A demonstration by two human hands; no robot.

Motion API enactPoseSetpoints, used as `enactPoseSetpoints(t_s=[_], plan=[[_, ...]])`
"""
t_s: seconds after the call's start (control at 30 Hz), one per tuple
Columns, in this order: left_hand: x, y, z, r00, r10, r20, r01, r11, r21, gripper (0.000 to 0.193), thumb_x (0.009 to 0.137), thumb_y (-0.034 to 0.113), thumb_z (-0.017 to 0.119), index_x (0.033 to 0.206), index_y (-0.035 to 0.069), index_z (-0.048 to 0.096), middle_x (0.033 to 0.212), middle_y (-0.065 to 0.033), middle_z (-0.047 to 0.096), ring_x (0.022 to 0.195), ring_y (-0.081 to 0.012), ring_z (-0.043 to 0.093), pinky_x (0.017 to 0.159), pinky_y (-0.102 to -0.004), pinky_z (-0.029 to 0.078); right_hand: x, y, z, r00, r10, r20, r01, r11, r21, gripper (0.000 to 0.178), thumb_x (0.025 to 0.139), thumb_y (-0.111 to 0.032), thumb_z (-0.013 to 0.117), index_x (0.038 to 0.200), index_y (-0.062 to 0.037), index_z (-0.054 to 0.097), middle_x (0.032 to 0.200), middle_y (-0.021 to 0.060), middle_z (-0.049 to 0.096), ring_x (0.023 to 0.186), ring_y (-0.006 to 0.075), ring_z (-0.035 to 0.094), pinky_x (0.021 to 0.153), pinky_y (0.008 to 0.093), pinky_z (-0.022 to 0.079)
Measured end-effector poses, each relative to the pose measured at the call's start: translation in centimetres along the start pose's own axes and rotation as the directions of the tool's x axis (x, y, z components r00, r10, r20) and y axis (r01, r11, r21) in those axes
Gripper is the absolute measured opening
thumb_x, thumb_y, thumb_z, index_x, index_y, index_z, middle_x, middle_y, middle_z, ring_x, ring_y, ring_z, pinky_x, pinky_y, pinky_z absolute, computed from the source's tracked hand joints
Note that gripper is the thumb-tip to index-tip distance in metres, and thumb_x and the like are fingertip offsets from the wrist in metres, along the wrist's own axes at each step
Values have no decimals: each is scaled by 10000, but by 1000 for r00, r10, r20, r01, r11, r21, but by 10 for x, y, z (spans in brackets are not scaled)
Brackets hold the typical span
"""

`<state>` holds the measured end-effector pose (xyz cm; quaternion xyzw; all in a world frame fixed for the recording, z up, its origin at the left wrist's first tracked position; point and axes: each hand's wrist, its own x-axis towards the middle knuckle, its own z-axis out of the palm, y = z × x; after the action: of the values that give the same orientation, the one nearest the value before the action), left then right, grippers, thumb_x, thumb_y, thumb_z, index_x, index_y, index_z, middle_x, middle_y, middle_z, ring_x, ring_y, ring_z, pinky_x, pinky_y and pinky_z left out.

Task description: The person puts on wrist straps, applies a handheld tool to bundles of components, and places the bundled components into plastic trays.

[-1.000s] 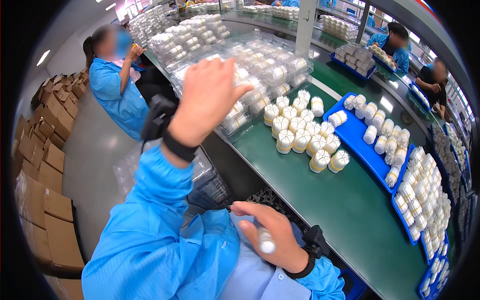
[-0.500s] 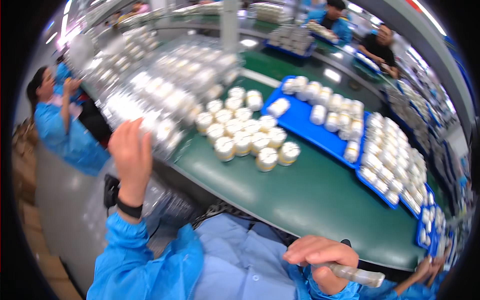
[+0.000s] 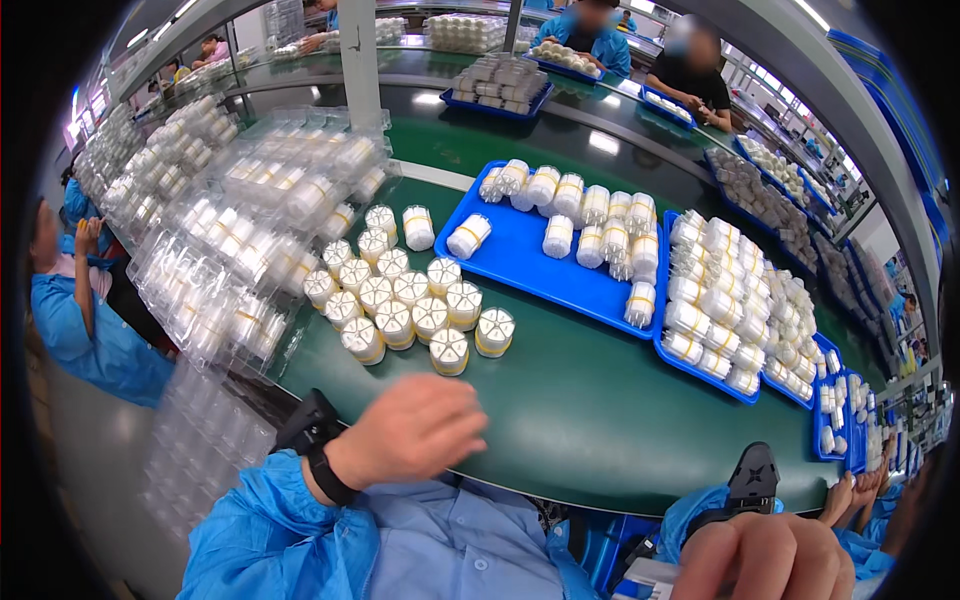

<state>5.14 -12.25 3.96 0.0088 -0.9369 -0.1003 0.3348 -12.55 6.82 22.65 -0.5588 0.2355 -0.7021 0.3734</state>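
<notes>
Several upright white cylinders banded in yellow stand just beyond the half-curled left hand, farther from the curled right hand; whether either holds anything, I cannot tell.

Bright, cool indoor light comes from overhead strip lights, with faint shadows. White glare patches shine beyond the far edge of the green counter; glints speckle the clear plastic trays along its left end. Fisheye distortion bows the counter's near edge, and the view's corners are black. The left hand is slightly blurred; the right hand, very close, looks soft.
</notes>
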Motion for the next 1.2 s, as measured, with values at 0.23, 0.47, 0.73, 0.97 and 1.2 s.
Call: enactPoseSetpoints(t_s=[0.23, 0.47, 0.73, 0.97, 1.2], plan=[[19, 5, 37, 952, 48, 303, 20, 976, -217, 414, 915, 325, 713, 1197, 36, 625, 1252, -150, 613, 1227, -338, 581, 1059, -459, 464, 12, 9, -54, 953, -13, 303, -50, 978, 201, 166, 881, -53, 779, 866, -130, 633, 963, 8, 688, 941, 184, 658, 847, 369, 569], [24, 2, 37, 931, -37, 364, 129, 964, -233, 432, 934, 325, 697, 1243, 35, 616, 1345, -145, 584, 1290, -333, 547, 1082, -457, 445, -3, 70, -109, 945, 94, 314, -129, 988, 90, 161, 985, -81, 626, 1117, 12, 629, 963, 172, 717, 870, 299, 699, 809, 432, 551], [23, 4, 35, 931, -103, 350, 211, 935, -286, 439, 914, 264, 705, 1266, 20, 611, 1321, -160, 596, 1277, -341, 551, 1083, -461, 433, -15, 143, -102, 871, 321, 372, -80, 839, -537, 104, 947, -81, 654, 1035, -28, 637, 959, 115, 672, 857, 298, 664, 745, 398, 525], [10, 4, 43, 918, -155, 365, 269, 920, -285, 470, 892, 246, 724, 1285, 21, 597, 1375, -173, 578, 1284, -356, 542, 1100, -464, 417, -25, 164, -102, 768, 213, 604, 411, 560, -719, 259, 827, -139, 718, 1061, -50, 652, 945, 93, 637, 885, 284, 647, 744, 383, 508], [14, 6, 42, 943, -106, 316, 190, 949, -250, 395, 903, 253, 721, 1200, 12, 620, 1313, -176, 596, 1237, -372, 558, 1091, -474, 420, -35, 181, -117, 767, 172, 618, 474, 498, -727, 335, 770, -163, 716, 1077, -48, 647, 946, 75, 644, 837, 271, 646, 715, 389, 511]])
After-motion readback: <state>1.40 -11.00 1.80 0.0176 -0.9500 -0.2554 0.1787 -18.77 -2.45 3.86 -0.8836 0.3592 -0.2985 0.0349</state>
